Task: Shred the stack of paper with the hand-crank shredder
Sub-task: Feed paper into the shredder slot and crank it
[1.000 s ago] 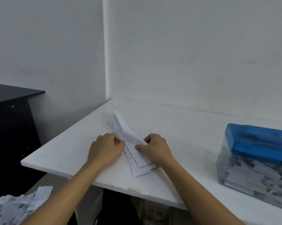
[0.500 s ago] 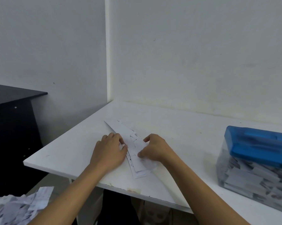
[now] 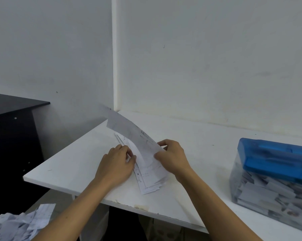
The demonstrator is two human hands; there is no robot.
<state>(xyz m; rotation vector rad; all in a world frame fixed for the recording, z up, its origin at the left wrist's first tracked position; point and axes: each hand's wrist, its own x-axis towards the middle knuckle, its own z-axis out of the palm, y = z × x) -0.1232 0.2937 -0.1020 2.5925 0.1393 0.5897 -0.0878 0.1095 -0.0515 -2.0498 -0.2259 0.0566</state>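
Note:
A stack of narrow printed paper strips [image 3: 149,178] lies on the white table [image 3: 73,164] near its front edge. My right hand [image 3: 171,158] pinches the near end of one strip [image 3: 127,128], which curves up off the stack toward the back left. My left hand [image 3: 116,164] rests on the left side of the stack, fingers curled down onto the papers. The shredder [image 3: 275,178], a clear box with a blue lid, full of shredded paper, stands at the right edge, apart from both hands. Its crank is not visible.
A black cabinet [image 3: 12,136] stands left of the table. A heap of paper scraps [image 3: 18,225] lies at the bottom left, below table level. White walls meet in a corner behind the table.
The top strip lay flat under both hands half a second ago; now my right hand has lifted it, so its far end rises above the table. My left hand stays on the stack.

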